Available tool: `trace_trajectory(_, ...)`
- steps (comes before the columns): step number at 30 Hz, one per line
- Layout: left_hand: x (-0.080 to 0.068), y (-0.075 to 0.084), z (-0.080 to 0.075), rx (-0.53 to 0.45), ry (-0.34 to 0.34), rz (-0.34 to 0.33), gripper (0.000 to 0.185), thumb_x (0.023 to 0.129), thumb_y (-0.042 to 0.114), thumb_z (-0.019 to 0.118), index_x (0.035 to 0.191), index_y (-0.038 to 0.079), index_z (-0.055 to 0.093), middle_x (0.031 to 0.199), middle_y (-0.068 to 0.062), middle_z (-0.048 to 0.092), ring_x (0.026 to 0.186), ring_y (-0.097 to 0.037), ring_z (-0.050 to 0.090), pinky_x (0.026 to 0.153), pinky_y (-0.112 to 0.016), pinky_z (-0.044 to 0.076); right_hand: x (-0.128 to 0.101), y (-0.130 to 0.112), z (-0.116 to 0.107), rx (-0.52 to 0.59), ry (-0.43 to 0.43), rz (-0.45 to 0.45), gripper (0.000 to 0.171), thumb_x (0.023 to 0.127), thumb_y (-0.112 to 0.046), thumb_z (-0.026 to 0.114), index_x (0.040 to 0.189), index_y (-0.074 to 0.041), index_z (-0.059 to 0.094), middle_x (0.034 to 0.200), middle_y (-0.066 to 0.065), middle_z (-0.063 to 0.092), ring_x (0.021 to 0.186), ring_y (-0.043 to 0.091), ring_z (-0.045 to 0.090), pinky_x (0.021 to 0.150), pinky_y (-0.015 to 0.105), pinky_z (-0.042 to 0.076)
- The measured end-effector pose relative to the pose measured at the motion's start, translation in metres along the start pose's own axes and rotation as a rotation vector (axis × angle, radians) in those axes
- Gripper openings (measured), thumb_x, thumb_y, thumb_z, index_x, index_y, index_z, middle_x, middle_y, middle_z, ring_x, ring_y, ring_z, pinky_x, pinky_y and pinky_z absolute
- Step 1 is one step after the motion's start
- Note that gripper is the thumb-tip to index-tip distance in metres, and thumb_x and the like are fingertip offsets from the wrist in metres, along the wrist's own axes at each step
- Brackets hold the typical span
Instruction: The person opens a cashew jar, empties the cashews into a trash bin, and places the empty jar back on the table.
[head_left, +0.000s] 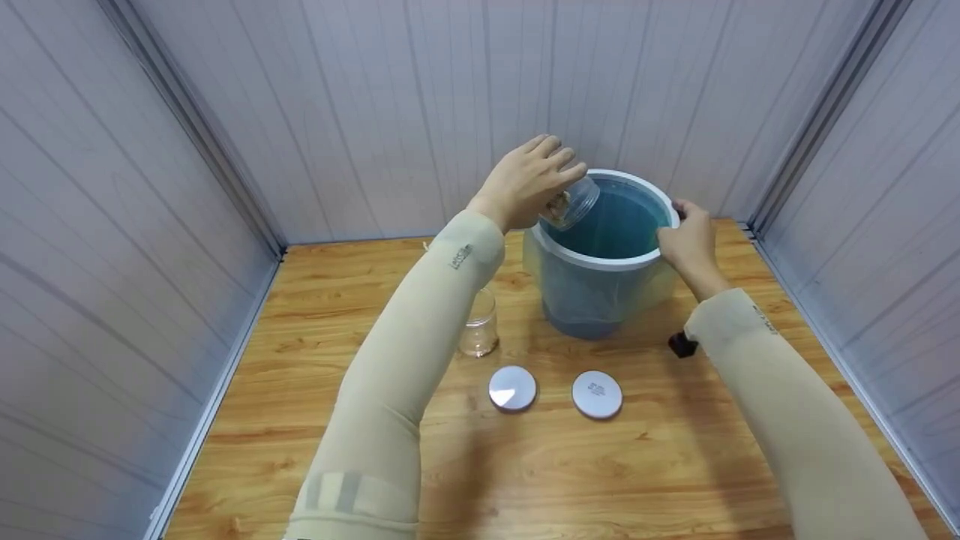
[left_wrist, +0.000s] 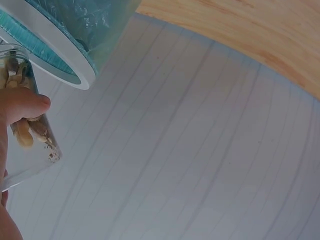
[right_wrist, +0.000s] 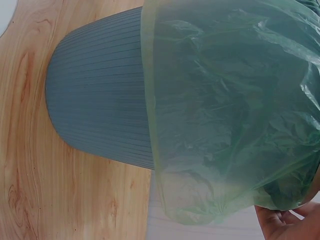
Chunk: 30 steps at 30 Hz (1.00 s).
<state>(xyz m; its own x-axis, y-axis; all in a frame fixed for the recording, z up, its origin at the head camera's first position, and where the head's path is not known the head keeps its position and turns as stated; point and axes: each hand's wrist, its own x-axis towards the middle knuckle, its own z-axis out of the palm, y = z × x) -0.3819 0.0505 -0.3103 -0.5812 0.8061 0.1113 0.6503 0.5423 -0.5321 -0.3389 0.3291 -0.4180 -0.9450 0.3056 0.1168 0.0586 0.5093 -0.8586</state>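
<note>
Two hands busy: left hand (head_left: 525,184) gripping tilted jar (head_left: 571,202) over bin (head_left: 600,259); right hand (head_left: 688,240) clasping its rim.

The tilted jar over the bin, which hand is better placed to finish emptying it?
Left. The left hand grips the jar, mouth tipped over the bin; the right hand holds the rim.
</note>
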Motion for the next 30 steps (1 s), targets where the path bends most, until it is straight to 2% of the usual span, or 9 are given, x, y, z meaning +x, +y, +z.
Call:
trace_trajectory(8, -0.0013, -0.0012, -0.0006, -0.017, -0.005, 0.005, 0.079, 0.1, 0.021, 0.075, 0.167, 0.02, 0.034, 0.17, -0.012, 0.044, 0.161, -0.034, 0.037, 0.137, -0.045, 0.025, 0.0001, -0.0012, 0.001, -0.013, 0.008, 0.003, 0.068, 0.093, 0.004, 0.049, 0.161, 0.011, 0.04, 0.161, 0.032, 0.05, 0.151, 0.042, 0.049, 0.128, 0.053, 0.04)
trace_trajectory(15, -0.0015, -0.0021, -0.0006, -0.008, 0.005, 0.002, 0.083, 0.098, 0.028, 0.08, 0.167, 0.02, 0.035, 0.169, -0.012, 0.045, 0.161, -0.034, 0.038, 0.137, -0.045, 0.026, 0.0013, -0.001, 0.0013, -0.014, -0.004, 0.018, 0.068, 0.097, 0.004, 0.049, 0.163, 0.01, 0.038, 0.164, 0.031, 0.047, 0.154, 0.042, 0.046, 0.129, 0.053, 0.038)
trace_trajectory(23, -0.0027, -0.0021, -0.0005, -0.006, -0.012, 0.0, 0.086, 0.096, 0.024, 0.08, 0.168, 0.02, 0.033, 0.171, -0.012, 0.043, 0.162, -0.034, 0.036, 0.137, -0.045, 0.024, 0.0011, 0.0017, 0.0023, -0.017, 0.012, -0.011, 0.066, 0.096, 0.004, 0.048, 0.161, 0.01, 0.04, 0.163, 0.032, 0.048, 0.153, 0.042, 0.048, 0.126, 0.054, 0.041)
trace_trajectory(30, -0.0052, 0.0002, 0.0054, -0.053, 0.034, -0.039, 0.084, 0.094, 0.021, 0.081, 0.165, 0.02, 0.037, 0.167, -0.011, 0.048, 0.158, -0.033, 0.042, 0.136, -0.044, 0.027, 0.0003, 0.0016, 0.0016, -0.007, 0.01, -0.005, 0.066, 0.097, 0.005, 0.049, 0.162, 0.01, 0.039, 0.164, 0.032, 0.047, 0.153, 0.043, 0.048, 0.126, 0.056, 0.04)
